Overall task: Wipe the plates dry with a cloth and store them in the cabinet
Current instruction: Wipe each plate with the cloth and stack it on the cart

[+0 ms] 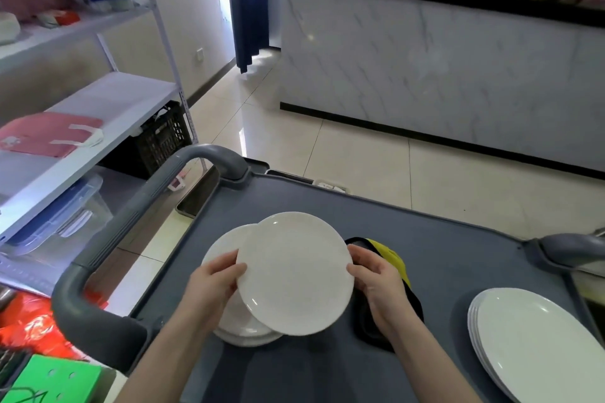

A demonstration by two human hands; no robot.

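I hold a round white plate [294, 271] by its rim over the grey cart top [442, 258]. My left hand [216, 281] grips its left edge and my right hand [379, 281] grips its right edge. Under the plate's left side lies a stack of white plates [226, 245] on the cart. A black and yellow cloth [389, 255] lies on the cart beneath my right hand, partly hidden by it. A second stack of white plates [537, 337] sits at the cart's right front.
The cart has grey handles on the left [137, 206] and right [569, 249]. A white metal shelf unit [108, 114] with pink items and a blue-lidded box stands at the left. A marble-fronted counter [442, 69] stands across the tiled floor.
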